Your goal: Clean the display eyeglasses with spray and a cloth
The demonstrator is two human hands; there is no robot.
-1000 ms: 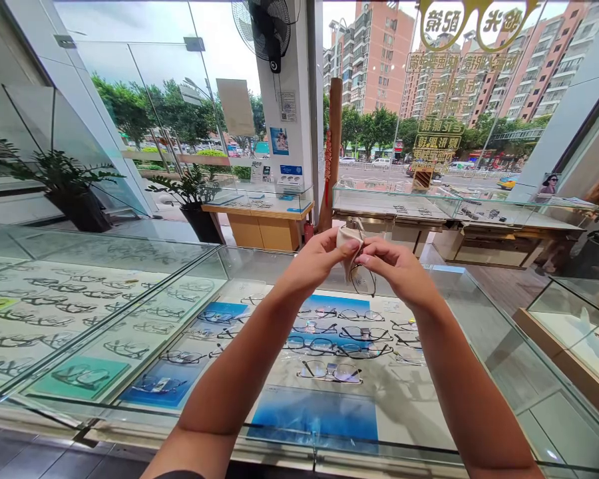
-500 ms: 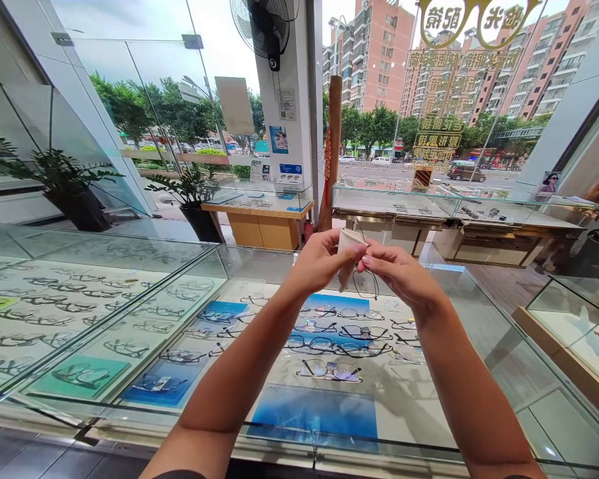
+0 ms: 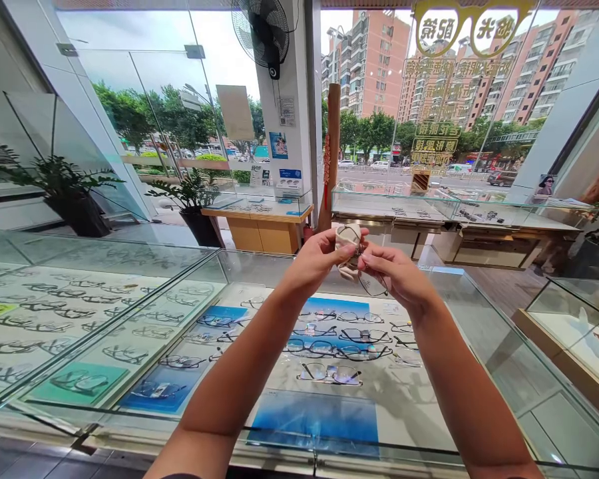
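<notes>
Above the glass display case, my two hands hold a pair of thin dark-framed glasses (image 3: 374, 286). My left hand (image 3: 320, 256) is closed around a pale cream cloth (image 3: 347, 271), which is wrapped over the upper lens. My right hand (image 3: 389, 265) pinches the frame near its middle. The other lens hangs below my right fingers, tilted and bare. Cloth and fingers hide part of the frame.
Under my arms the glass case (image 3: 429, 406) holds rows of eyeglasses (image 3: 329, 374) and blue display cards (image 3: 314, 419). More cases (image 3: 394, 207) stand by the window. Potted plants (image 3: 199, 199) are at the back left, and a wall fan (image 3: 263, 33) hangs above.
The glasses have turned in my hands, so the lower lens now tilts out to the right. The cloth has bunched and spread across the upper lens. The view has tipped up slightly.
</notes>
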